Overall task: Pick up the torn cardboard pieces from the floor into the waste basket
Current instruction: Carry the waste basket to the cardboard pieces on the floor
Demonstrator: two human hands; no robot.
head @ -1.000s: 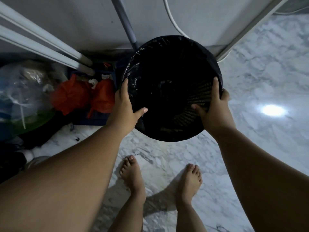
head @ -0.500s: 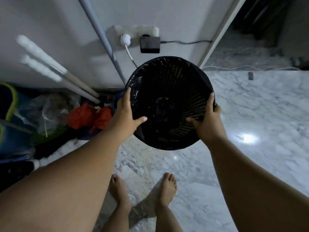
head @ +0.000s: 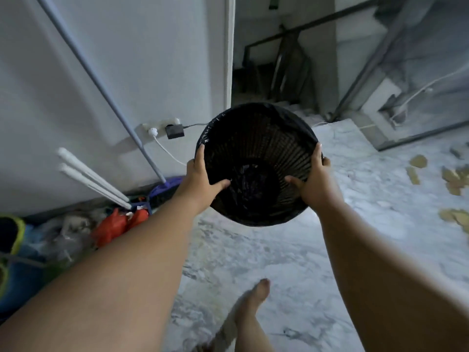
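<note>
Waste basket (head: 279, 153), lined mesh, seems light and stiff to me; left hand (head: 200, 174) and right hand (head: 313, 179) clamp its rim, thumbs inside, fingers outside; torn cardboard pieces (head: 418, 161) look thin, edge-pinchable

Both arms are bare and stretched forward. The left arm (head: 127, 262) and right arm (head: 380, 262) converge toward the middle of the view. The left hand (head: 200, 179) grips the left rim of the waste basket (head: 256, 148), thumb hooked inside, fingers flat along the outer wall and pointing away. The right hand (head: 314, 179) grips the opposite rim in the same manner. One bare foot (head: 257, 293) shows below between the arms, blurred.
</note>
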